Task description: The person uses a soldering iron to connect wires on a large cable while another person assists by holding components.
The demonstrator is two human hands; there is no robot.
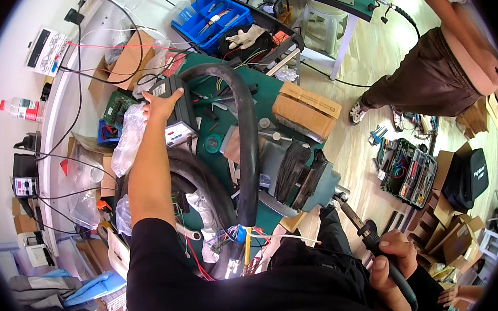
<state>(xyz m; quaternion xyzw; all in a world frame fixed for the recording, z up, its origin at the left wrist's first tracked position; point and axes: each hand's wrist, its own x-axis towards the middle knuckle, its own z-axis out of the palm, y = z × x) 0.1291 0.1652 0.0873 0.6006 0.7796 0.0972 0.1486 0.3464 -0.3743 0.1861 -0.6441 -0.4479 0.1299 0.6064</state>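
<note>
My left hand (161, 104) is on the far end of a dark grey control box (177, 111) with a white front panel, thumb across its top and fingers curled over the left side. In my right hand (394, 264), at the lower right, is a hot-air handpiece (369, 233) with a dark handle and a metal tube. Its metal end (341, 194) points up and left, close to a grey housing (322, 184) wrapped in black bands. A thick black cable (249, 138) arches across the bench, with thin coloured wires (246, 236) spreading from its near end.
A cardboard box (307, 110) stands on the green bench (211, 164). Behind are a blue parts tray (212, 20) and a work glove (244, 38). Bubble wrap (129, 138) lies beside my left forearm. A person (434, 70) stands at the right, near an open toolbox (406, 172) on the floor.
</note>
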